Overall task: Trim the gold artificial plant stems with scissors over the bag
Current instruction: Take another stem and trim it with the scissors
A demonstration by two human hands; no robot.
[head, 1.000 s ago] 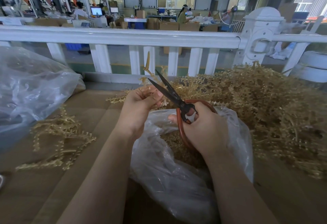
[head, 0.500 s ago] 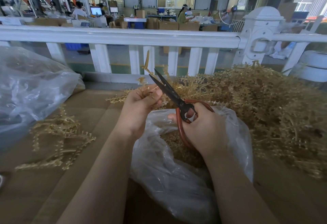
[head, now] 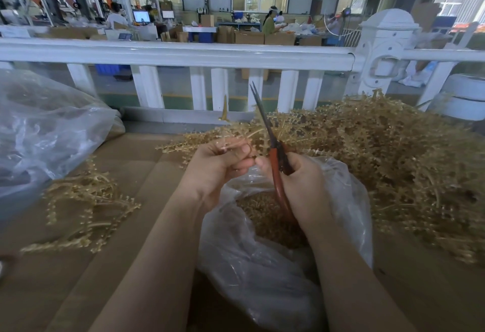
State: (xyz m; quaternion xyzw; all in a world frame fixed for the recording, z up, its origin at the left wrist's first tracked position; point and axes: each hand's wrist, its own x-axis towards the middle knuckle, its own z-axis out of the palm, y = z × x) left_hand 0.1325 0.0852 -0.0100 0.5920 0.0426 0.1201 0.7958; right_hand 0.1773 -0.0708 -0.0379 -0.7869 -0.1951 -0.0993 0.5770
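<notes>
Over the bag, left hand pinches a gold stem; right hand grips closed scissors. Stem seems light, springy; hold near the base.

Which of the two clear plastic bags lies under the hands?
The open clear bag in the near middle, holding gold trimmings, lies under the left hand and right hand. The other bag sits far left.
</notes>
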